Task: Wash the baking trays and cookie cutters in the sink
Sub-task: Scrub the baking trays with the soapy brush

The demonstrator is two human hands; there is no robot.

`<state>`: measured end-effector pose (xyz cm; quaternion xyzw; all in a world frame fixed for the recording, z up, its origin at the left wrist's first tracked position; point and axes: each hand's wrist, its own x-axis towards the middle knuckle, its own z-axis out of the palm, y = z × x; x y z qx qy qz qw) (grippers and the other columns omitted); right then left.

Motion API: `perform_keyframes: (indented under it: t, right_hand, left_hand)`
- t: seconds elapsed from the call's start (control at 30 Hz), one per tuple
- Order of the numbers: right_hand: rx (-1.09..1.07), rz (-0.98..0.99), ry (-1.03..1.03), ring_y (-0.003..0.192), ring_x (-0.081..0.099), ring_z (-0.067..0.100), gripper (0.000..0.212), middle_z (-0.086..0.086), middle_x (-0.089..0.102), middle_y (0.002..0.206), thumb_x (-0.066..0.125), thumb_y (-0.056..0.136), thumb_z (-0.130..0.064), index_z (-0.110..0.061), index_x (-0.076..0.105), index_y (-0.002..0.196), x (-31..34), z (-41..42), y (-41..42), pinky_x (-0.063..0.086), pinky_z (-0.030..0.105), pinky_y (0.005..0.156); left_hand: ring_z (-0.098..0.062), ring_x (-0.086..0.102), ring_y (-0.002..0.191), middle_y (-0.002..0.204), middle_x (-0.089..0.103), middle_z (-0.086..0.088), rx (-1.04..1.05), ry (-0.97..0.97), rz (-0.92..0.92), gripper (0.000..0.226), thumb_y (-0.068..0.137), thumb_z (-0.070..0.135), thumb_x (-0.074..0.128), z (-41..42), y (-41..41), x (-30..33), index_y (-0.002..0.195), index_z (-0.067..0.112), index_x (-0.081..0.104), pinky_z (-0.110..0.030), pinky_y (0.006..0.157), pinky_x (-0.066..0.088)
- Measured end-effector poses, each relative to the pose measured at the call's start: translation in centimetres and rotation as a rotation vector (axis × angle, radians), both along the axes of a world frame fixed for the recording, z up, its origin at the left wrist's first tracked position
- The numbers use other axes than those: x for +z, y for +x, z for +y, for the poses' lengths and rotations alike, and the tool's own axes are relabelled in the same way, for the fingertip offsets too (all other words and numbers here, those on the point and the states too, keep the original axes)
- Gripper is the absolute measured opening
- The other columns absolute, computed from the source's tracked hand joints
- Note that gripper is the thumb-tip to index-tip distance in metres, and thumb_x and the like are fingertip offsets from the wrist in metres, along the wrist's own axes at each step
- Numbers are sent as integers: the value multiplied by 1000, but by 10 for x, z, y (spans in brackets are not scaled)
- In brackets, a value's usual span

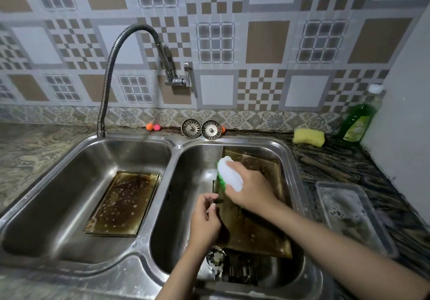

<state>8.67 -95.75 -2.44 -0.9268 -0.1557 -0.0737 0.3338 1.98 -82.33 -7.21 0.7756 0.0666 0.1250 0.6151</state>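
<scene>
Scrubbing a greasy flat baking tray (253, 227), right hand (250, 191) grip grasping white-handled brush (230, 174); left hand (204, 220) pinches tray edge

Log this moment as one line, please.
stage: scrubbing | right hand: grips brush | left hand: steadies tray edge | right basin

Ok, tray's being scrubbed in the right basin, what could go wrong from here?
The tray leans propped on the basin wall, steadied only by the left hand at its edge; pressure from the brush in the right hand could make it slide. It might drop onto the cookie cutters lying below its lower edge.
</scene>
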Motion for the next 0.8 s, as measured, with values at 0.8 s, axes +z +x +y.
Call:
perform_keyframes:
  t: [0.8]
  right_hand:
    - [-284, 55, 201, 85, 63, 28, 57, 13, 67, 106, 67, 81, -28, -25, 48, 135, -10, -32, 30, 53, 33, 69]
  left_hand:
    - [-2, 60, 83, 88, 63, 6, 176, 46, -126, 23, 91, -2, 46, 4, -3, 12, 93, 17, 59, -16, 73, 47]
